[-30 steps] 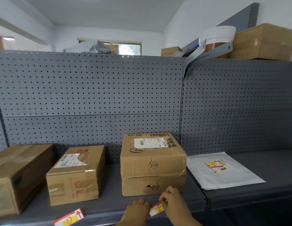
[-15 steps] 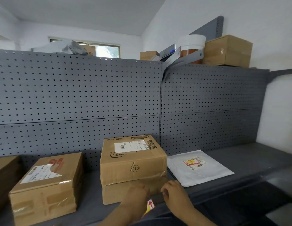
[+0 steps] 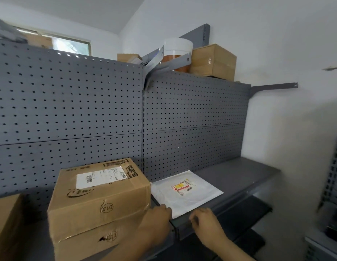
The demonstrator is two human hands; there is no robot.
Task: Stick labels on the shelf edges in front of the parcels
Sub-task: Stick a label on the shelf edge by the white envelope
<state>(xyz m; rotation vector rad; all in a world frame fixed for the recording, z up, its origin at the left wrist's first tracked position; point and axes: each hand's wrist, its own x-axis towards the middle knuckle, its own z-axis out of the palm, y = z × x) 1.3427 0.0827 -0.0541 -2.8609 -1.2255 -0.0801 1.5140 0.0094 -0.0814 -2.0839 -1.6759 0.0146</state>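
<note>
Left hand (image 3: pixel 156 221) and right hand (image 3: pixel 205 221) curl against the shelf edge (image 3: pixel 181 225) just before the white mailer (image 3: pixel 186 193); whether either pinches a label, I cannot tell. Stacked boxes (image 3: pixel 100 200) stand left of the mailer.

Grey pegboard back panels (image 3: pixel 69 102), dark metal shelf (image 3: pixel 239 178) near right, white wall (image 3: pixel 277 44) right, daylit window (image 3: pixel 69 46) far left, white ceiling (image 3: pixel 79 12), bracket (image 3: pixel 273 86) on wall.

One head-worn camera looks forward and slightly down from close at the shelf (image 3: pixel 239 176) and its pegboard back (image 3: pixel 69 100).
</note>
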